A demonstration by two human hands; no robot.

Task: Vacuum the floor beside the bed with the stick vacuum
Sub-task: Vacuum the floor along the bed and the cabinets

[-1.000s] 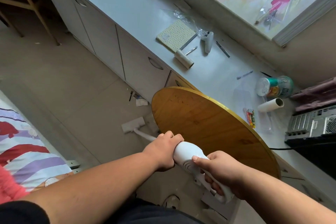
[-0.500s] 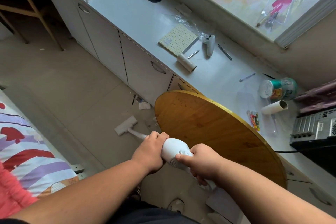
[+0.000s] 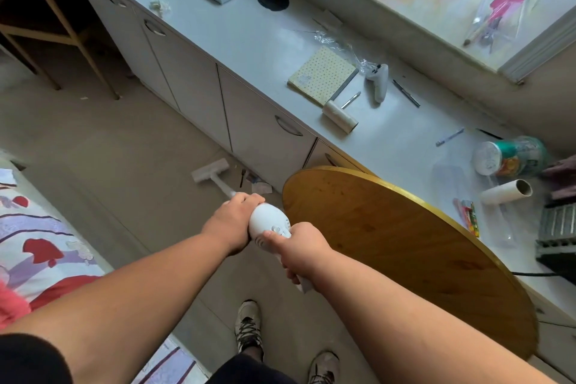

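Note:
I hold a white stick vacuum (image 3: 269,225) with both hands. My left hand (image 3: 232,221) grips the front of its rounded body where the tube starts. My right hand (image 3: 297,248) is closed around the handle behind it, thumb on the body. The thin tube runs forward and down to the white floor head (image 3: 209,169), which rests on the beige floor (image 3: 103,146) close to the cabinet base. The bed (image 3: 37,240), with a red and purple patterned cover, lies at the left edge.
A round wooden tabletop (image 3: 405,246) leans against the grey cabinet run (image 3: 258,131) just right of my hands. Small scraps of litter (image 3: 257,184) lie at the cabinet foot beside the head. A wooden frame (image 3: 59,28) stands far left. My shoes (image 3: 247,324) are below.
The floor head has slid farther forward along the cabinet base, past the litter. My arms have stretched out with it and the view has shifted, so my shoes now show.

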